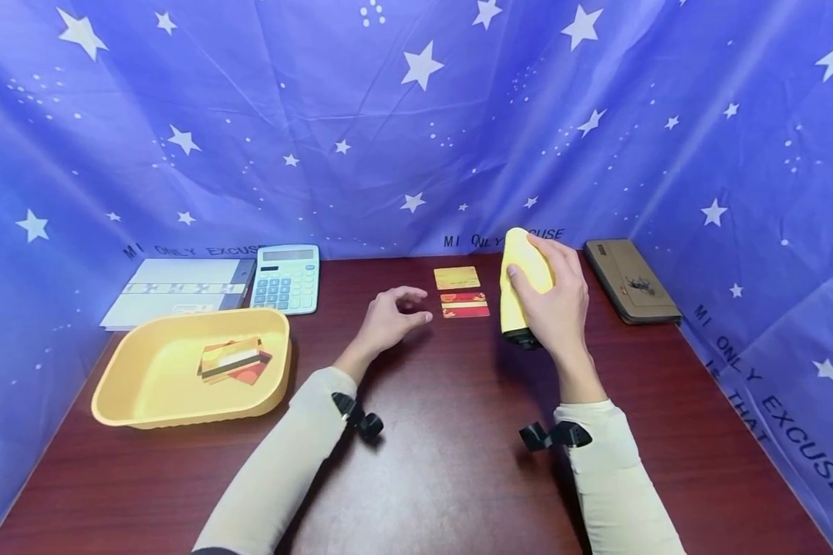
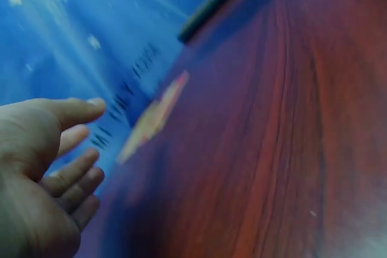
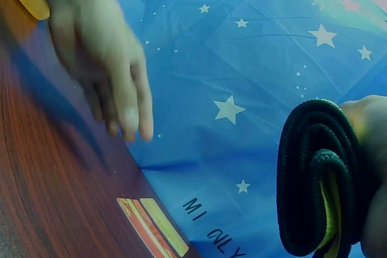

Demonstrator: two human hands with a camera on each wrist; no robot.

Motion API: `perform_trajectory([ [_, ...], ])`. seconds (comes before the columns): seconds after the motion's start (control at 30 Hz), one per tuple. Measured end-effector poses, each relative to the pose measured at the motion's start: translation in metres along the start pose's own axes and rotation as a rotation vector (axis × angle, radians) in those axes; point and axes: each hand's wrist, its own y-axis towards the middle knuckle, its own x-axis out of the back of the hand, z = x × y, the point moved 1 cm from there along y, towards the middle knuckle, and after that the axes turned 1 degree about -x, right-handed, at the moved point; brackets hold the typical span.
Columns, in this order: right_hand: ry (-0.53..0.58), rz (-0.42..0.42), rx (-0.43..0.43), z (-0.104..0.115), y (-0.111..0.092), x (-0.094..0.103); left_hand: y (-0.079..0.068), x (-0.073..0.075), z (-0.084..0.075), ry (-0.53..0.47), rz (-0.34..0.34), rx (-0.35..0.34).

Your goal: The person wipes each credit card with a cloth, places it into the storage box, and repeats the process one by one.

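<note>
My right hand (image 1: 558,301) grips a folded yellow cloth (image 1: 517,285) above the table, thumb on its near face. The right wrist view shows the layered dark edge of the cloth (image 3: 314,176). My left hand (image 1: 389,320) hovers with loosely bent fingers and nothing in them, just left of two cards. One is a gold card (image 1: 456,277); in front of it lies a red card (image 1: 465,311) with a pale stripe. In the left wrist view the left hand (image 2: 48,173) shows spread fingers, and the cards beyond are blurred.
A yellow basin (image 1: 153,378) at the left holds several cards (image 1: 232,361). Behind it are a light blue calculator (image 1: 288,281) and a white-and-grey folder or box (image 1: 180,281). A brown zipped wallet (image 1: 632,281) lies at the back right. A starred blue curtain (image 1: 361,185) borders the table.
</note>
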Motion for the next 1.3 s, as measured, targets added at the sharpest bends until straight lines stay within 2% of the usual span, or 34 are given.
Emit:
perform_trajectory([
  [0.13, 0.0, 0.012, -0.004, 0.0, -0.001, -0.003, 0.019, -0.012, 0.011, 0.018, -0.019, 0.005],
  [0.27, 0.002, 0.014, 0.007, 0.001, 0.0, -0.004, 0.034, -0.023, 0.013, 0.082, 0.007, -0.015],
  [0.47, 0.006, 0.019, 0.007, 0.001, 0.0, -0.004, 0.043, -0.034, 0.01, 0.404, 0.069, -0.027],
  [0.57, 0.004, 0.019, 0.009, 0.001, 0.0, -0.005, 0.045, -0.036, 0.011, 0.502, 0.083, -0.037],
  [0.9, -0.006, 0.021, 0.013, 0.0, 0.0, -0.006, 0.046, -0.038, 0.01, 0.561, 0.112, -0.031],
  [1.3, -0.015, 0.022, 0.011, 0.0, -0.001, -0.005, 0.049, -0.036, 0.0, 0.512, 0.132, 0.046],
])
